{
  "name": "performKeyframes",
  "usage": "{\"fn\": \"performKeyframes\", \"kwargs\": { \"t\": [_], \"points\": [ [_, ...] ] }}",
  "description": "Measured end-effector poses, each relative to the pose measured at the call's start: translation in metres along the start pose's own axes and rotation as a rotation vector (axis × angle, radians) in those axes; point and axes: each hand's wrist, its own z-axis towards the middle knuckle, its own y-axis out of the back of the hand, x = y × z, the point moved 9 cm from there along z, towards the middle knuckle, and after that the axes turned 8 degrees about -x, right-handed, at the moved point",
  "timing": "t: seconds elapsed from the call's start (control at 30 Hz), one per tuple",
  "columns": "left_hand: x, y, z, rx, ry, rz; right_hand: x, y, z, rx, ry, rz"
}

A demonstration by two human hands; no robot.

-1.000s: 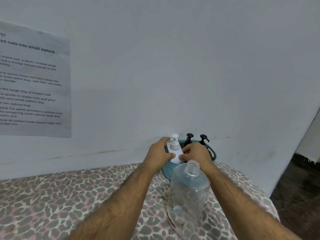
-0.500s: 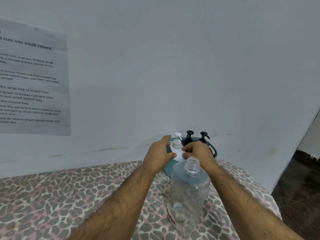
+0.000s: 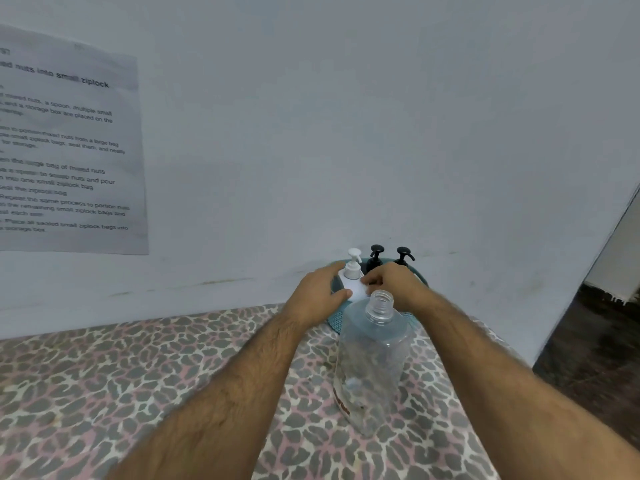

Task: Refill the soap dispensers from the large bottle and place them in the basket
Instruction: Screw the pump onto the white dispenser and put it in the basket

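White dispenser (image 3: 352, 276); black pumps (image 3: 376, 255); teal basket (image 3: 335, 323); leopard-print cloth (image 3: 104, 372).

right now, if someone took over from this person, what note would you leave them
Left hand grips the white dispenser; right hand pinches it from the other side.
The white dispenser sits at the teal basket; whether it is fully set down is hidden.
Two black dispensers stand in the basket behind it.
Large bottle stands uncapped on the table, looking nearly empty.
Done: refilling seems finished.
Left: release the white dispenser; the bottle's cap is not in view.
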Motion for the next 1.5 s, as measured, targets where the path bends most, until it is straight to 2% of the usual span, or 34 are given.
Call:
{"fn": "performKeyframes", "kwargs": {
  "t": [0.1,0.17,0.37,0.6,0.77,0.9,1.2,1.5],
  "points": [
    [0.002,0.016,-0.015,-0.005,-0.024,0.077,0.006,0.021,-0.010,-0.037,0.032,-0.006],
    [0.006,0.030,-0.026,-0.011,-0.031,0.120,0.011,0.040,-0.017,-0.116,0.022,0.064],
    [0.012,0.071,-0.067,-0.039,-0.019,0.229,0.040,0.077,-0.038,-0.190,0.010,0.282],
    [0.018,0.119,-0.122,-0.071,-0.007,0.266,0.112,0.103,-0.083,-0.277,0.133,0.269],
    [0.029,0.153,-0.167,-0.084,0.029,0.277,0.157,0.084,-0.119,-0.277,0.215,0.248],
    [0.045,0.175,-0.207,-0.091,0.078,0.281,0.185,0.043,-0.145,-0.205,0.254,0.205],
    [0.087,0.185,-0.280,-0.057,0.202,0.269,0.209,-0.051,-0.199,-0.074,0.263,0.203],
    [0.082,0.143,-0.304,-0.044,0.211,0.134,0.143,-0.062,-0.237,-0.280,0.060,0.378]
  ]
}}
